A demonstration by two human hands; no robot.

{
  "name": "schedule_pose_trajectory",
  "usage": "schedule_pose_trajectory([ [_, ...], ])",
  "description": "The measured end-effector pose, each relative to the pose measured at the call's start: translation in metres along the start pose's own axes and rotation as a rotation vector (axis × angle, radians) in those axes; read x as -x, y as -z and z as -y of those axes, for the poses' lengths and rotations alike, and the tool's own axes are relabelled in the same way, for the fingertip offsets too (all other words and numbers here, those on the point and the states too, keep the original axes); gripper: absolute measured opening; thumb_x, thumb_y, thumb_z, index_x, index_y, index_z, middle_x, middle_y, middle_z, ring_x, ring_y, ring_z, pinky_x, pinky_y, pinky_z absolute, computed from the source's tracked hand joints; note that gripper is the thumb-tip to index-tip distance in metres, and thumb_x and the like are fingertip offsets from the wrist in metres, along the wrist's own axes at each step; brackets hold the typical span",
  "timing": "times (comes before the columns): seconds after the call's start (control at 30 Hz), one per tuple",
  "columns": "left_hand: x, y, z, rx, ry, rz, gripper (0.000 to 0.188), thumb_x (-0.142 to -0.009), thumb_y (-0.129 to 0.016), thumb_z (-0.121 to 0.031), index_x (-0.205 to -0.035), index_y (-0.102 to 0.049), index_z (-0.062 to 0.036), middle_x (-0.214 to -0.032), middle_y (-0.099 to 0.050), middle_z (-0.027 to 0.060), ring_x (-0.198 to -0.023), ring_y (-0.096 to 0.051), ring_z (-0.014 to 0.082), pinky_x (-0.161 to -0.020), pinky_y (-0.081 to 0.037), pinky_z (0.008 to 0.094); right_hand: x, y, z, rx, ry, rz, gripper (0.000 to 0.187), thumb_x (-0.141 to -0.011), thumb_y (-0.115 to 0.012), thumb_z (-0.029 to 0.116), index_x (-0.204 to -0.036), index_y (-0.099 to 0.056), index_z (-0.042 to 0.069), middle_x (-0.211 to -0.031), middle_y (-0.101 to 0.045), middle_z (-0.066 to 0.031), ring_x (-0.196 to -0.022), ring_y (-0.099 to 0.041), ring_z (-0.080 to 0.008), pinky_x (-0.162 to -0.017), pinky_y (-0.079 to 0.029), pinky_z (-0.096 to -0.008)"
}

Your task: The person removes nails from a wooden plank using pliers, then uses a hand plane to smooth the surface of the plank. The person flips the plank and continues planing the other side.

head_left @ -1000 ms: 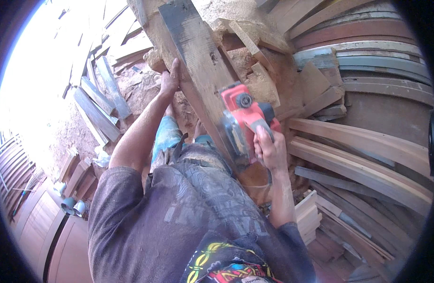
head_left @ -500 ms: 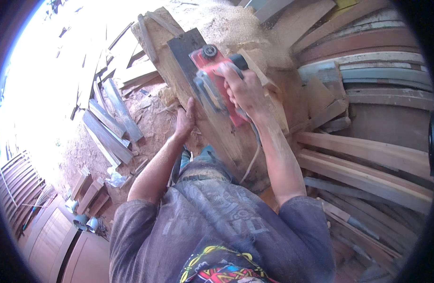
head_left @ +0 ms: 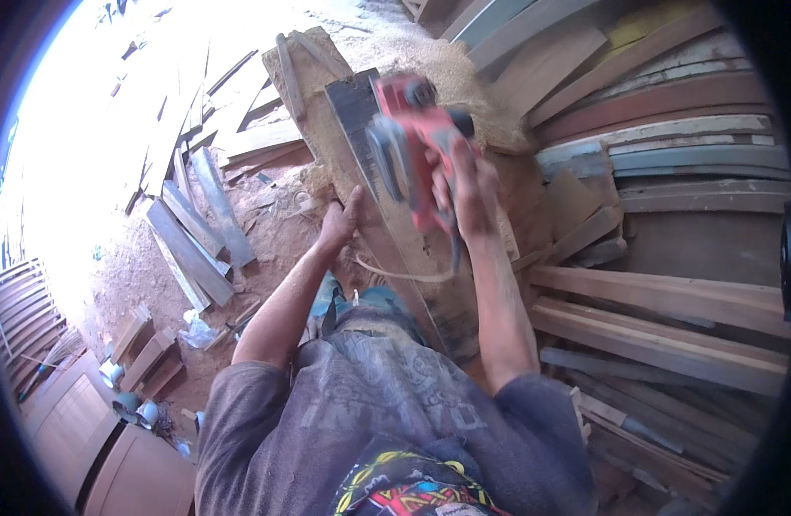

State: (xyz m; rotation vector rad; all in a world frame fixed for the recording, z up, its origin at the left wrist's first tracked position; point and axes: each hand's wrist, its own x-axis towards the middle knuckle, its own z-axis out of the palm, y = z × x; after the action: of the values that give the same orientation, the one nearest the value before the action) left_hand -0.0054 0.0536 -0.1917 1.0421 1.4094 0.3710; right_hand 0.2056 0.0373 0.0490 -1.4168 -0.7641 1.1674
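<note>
My right hand (head_left: 471, 193) is wrapped round the rear handle of a red and black electric planer (head_left: 443, 133), which is blurred by motion. The planer is over the right side of a long wooden board (head_left: 387, 245); I cannot tell whether its sole touches the wood. The far end of the board is dark and rough. My left hand (head_left: 338, 222) grips the board's left edge, thumb up and fingers mostly hidden. A pale cord (head_left: 404, 276) loops across the board below the planer.
A thick rough timber (head_left: 303, 103) lies beneath the board's far end, with sawdust (head_left: 464, 86) beside it. Planks (head_left: 671, 292) are stacked along the right. Grey offcuts (head_left: 193, 245) lie on the ground at left, and wooden panels (head_left: 146, 473) are at lower left.
My right hand and the planer have shifted right and tilted. The cord now loops further left over the board. My left hand keeps its hold on the board's edge.
</note>
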Motion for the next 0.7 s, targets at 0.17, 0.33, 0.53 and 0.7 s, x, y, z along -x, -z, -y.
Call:
schedule_pose_trajectory([
  [0.17,0.03,0.054,0.0,-0.427,-0.266,-0.155,0.056,-0.1,-0.072,-0.053,-0.122,-0.072,-0.0012,-0.098,-0.079,0.0181,-0.094,-0.077,0.0356,-0.088,-0.06,0.0457,0.149,0.074,-0.004,0.038,-0.159,-0.154,0.062,-0.107,-0.061,0.059,-0.115,-0.07,-0.001,-0.074,-0.058,0.0026,-0.056,-0.048,-0.0055,-0.048,-0.038,-0.0256],
  [0.33,0.078,0.053,-0.074,-0.869,-0.877,-0.004,0.096,-0.082,-0.091,-0.033,-0.161,-0.041,-0.0128,-0.167,-0.039,0.0188,-0.154,-0.039,0.0377,-0.12,-0.041,0.0525,0.264,0.117,-0.016,0.074,-0.294,-0.425,0.061,-0.107,-0.063,0.058,-0.117,-0.068,-0.001,-0.068,-0.052,0.0028,-0.054,-0.047,-0.0072,-0.05,-0.037,-0.0266],
  [0.53,0.052,-0.033,-0.132,-1.471,-1.296,0.464,0.144,-0.056,-0.102,-0.045,-0.173,-0.02,-0.0236,-0.175,-0.027,0.0143,-0.163,-0.024,0.0334,-0.124,-0.028,0.0606,0.341,0.133,-0.026,0.009,-0.247,-0.656,0.055,-0.108,-0.063,0.055,-0.118,-0.065,0.001,-0.066,-0.049,0.0027,-0.053,-0.046,-0.007,-0.049,-0.037,-0.0268],
  [0.7,0.062,-0.042,-0.137,-1.595,-1.331,0.384,0.149,-0.048,-0.102,-0.05,-0.173,-0.024,-0.0241,-0.167,-0.038,0.0124,-0.158,-0.032,0.0293,-0.117,-0.032,0.0572,0.378,0.143,-0.046,-0.058,-0.218,-0.663,0.052,-0.109,-0.061,0.053,-0.119,-0.064,0.002,-0.065,-0.048,0.0031,-0.054,-0.046,-0.0065,-0.05,-0.037,-0.0269],
])
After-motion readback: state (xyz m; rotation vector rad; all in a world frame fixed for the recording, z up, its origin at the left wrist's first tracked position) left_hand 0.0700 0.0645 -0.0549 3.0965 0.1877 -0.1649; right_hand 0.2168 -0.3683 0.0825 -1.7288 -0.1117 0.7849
